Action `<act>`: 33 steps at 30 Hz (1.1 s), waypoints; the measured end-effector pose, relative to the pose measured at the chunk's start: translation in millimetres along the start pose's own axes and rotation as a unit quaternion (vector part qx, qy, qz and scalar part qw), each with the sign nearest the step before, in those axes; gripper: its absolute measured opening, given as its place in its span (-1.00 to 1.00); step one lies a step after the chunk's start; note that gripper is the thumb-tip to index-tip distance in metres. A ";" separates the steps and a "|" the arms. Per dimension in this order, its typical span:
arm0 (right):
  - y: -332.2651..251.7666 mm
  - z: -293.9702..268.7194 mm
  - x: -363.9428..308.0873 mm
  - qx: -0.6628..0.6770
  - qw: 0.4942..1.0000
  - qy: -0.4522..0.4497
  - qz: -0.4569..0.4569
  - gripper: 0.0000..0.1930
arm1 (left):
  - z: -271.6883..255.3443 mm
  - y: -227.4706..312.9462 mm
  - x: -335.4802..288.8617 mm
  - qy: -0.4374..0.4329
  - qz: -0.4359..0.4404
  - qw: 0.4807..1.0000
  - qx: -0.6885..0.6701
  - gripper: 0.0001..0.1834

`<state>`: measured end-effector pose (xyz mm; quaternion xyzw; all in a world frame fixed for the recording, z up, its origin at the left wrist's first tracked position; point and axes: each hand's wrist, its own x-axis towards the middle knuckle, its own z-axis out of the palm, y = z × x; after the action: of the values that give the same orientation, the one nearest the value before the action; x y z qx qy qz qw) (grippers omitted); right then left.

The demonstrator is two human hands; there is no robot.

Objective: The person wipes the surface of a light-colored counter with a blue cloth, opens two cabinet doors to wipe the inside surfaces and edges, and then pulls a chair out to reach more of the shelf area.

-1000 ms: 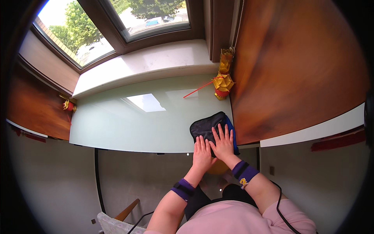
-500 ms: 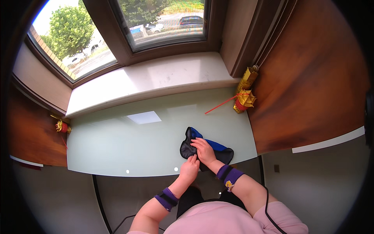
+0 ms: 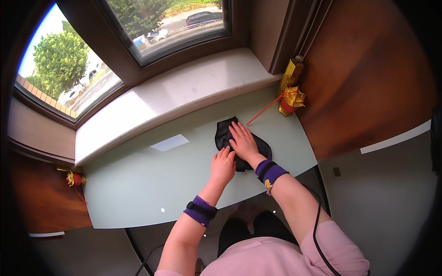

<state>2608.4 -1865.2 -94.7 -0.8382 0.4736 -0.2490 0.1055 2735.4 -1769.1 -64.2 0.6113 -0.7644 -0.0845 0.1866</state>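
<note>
A soft black cloth piece [image 3: 224,131], its exact kind unclear, lies crumpled on the pale glass tabletop [image 3: 138,188]. My right hand [image 3: 244,141] rests flat over its middle with the fingers stretched out. Beside it, at the cloth's near left edge, my left hand [image 3: 223,166] touches the fabric with its fingertips, fingers extended. Part of the cloth is hidden beneath my right hand. Purple bands with black straps wrap both of my wrists.
A gold and red paper ornament [image 3: 291,99] stands at the back right, its thin red strip [image 3: 263,113] reaching over the tabletop. A similar ornament [image 3: 73,179] is at the left edge. Behind runs a white window sill [image 3: 184,92]; a wooden panel [image 3: 359,92] rises at right.
Both hands and the cloth are farther toward the window. The blue part of the cloth is out of sight now, and my right hand lies flatter.
</note>
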 end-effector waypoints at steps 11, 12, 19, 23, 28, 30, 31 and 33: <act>-83.7 6.8 -111.7 0.083 0.984 -0.104 -0.116 -0.46 | -41.4 22.5 -153.5 0.064 -0.125 0.986 -0.095 -0.72; -97.9 9.5 -124.4 0.086 0.980 -0.114 -0.140 -0.49 | -46.4 26.2 -161.9 0.061 -0.132 0.985 -0.089 -0.73; -72.6 -17.7 -155.3 0.060 0.995 -0.038 -0.063 -0.50 | -48.5 43.1 -199.5 0.057 -0.136 0.983 -0.111 -0.71; -5.0 -36.5 -157.4 -0.069 0.991 0.036 0.113 -0.39 | -40.4 43.2 -205.9 0.048 -0.121 0.983 -0.129 -0.70; -67.3 -0.6 -141.6 -0.114 0.985 0.024 0.131 -0.32 | -53.5 12.7 -223.0 0.055 -0.101 0.980 -0.162 -0.67; -116.5 21.8 -130.7 -0.074 0.994 -0.015 0.075 -0.28 | -62.6 -9.8 -231.0 0.080 -0.109 0.980 -0.147 -0.65; -142.4 34.8 -126.6 -0.045 0.998 -0.019 0.047 -0.28 | -65.7 -21.6 -236.1 0.090 -0.117 0.978 -0.148 -0.64; -193.8 57.9 -120.9 -0.003 0.999 -0.037 -0.008 -0.30 | -74.1 -42.0 -248.0 0.113 -0.134 0.974 -0.141 -0.61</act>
<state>2730.4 -1663.7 -102.5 -0.8510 0.4632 -0.2174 0.1179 2847.5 -1532.2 -56.5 0.6813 -0.6297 -0.1463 0.3434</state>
